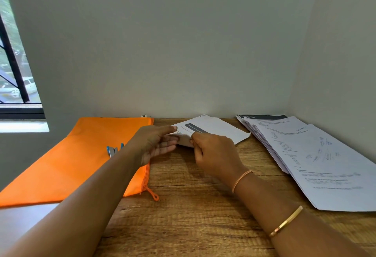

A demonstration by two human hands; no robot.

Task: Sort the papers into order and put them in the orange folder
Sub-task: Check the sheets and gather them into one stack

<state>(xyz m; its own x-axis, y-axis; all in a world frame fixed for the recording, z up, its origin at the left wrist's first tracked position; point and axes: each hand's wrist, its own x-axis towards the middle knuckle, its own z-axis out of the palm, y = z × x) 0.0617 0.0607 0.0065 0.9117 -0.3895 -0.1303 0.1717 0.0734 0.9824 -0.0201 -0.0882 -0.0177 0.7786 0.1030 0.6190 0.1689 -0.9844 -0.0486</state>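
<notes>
The fingers of your right hand (pixel 213 155) are curled and pinch the near edge of the printed sheet (pixel 220 129) at frame centre, while the fingers of your left hand (pixel 156 143) lie nearly straight and touch that edge's left end. The orange folder (pixel 77 161) lies flat at centre left on the wooden table (pixel 193 206), its zip pull (pixel 154 195) at the near corner and a blue stapler (pixel 114 151) on top; its contents cannot be seen. The stack of papers (pixel 317 161) lies fanned at the right of the frame, outside the folder.
</notes>
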